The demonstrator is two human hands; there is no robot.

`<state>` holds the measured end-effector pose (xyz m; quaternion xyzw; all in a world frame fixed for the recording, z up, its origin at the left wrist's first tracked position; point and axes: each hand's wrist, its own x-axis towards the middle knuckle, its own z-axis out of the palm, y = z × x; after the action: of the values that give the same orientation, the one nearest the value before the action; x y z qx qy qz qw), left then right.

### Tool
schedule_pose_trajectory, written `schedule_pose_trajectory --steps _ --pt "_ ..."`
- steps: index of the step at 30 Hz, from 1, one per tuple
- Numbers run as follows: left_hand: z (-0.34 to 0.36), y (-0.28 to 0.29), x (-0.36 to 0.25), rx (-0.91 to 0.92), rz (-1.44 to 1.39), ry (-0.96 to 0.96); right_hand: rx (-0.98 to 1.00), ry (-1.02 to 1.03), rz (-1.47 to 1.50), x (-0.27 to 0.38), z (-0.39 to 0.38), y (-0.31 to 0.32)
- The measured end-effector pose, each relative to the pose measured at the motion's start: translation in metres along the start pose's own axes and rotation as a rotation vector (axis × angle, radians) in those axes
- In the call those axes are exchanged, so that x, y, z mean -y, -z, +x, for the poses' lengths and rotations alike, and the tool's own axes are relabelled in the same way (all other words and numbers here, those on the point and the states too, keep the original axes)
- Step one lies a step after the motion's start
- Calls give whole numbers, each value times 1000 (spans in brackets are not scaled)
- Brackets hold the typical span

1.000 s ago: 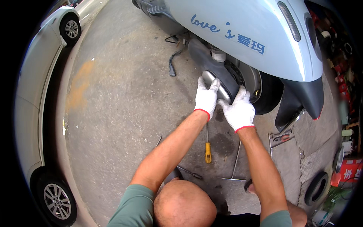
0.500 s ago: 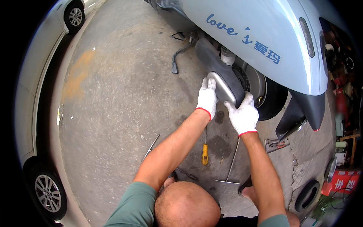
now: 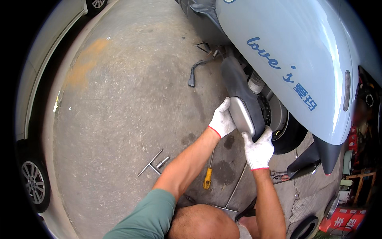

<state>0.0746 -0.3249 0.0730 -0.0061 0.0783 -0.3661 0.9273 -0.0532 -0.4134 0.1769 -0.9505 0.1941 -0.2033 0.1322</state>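
a silver oval cover [image 3: 242,115] sits on the outer face of the dark casing [image 3: 235,77], which slants down beside the rear wheel [image 3: 293,141] of the pale blue scooter [image 3: 286,24]. the left hand [image 3: 223,119], in a white knit glove with a red cuff edge, lies against the cover's left edge, thumb pointing up along it; its fingers are mostly hidden, so i cannot tell how far that grip is closed. the right hand [image 3: 258,149], gloved the same way, has its grip around the casing's lower end, thumb on the near side and fingers on the wheel side.

near the casing's upper end a black cable [image 3: 193,73] with a plug trails on the concrete floor [image 3: 127,107]. a yellow-handled screwdriver [image 3: 207,178] lies below the hands, between the forearms. to the left of the left forearm are a t-handle wrench [image 3: 150,163] and, just beside it, a short metal socket [image 3: 162,162]; a long t-shaped tool [image 3: 236,187] lies nearer the right forearm. pliers [image 3: 282,177] (partly hidden by the scooter's rear fender [image 3: 304,162]) rest to the right.
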Motion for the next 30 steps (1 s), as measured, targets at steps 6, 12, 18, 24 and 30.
schedule_pose_trajectory --steps 6,12,18,24,30 --pt "7 4 -2 9 -21 -48 -8 11 -30 2 -1 -5" --pt "5 -3 0 -45 5 -64 -11 -1 -73 2 0 -8" --pt "-8 -12 -2 -88 0 -73 134 68 -240 21 18 14" --pt "-3 -13 8 -178 -29 -139 177 102 -171 46 58 -7" --pt "5 -9 10 -108 -115 -149 178 105 -160 45 62 -17"
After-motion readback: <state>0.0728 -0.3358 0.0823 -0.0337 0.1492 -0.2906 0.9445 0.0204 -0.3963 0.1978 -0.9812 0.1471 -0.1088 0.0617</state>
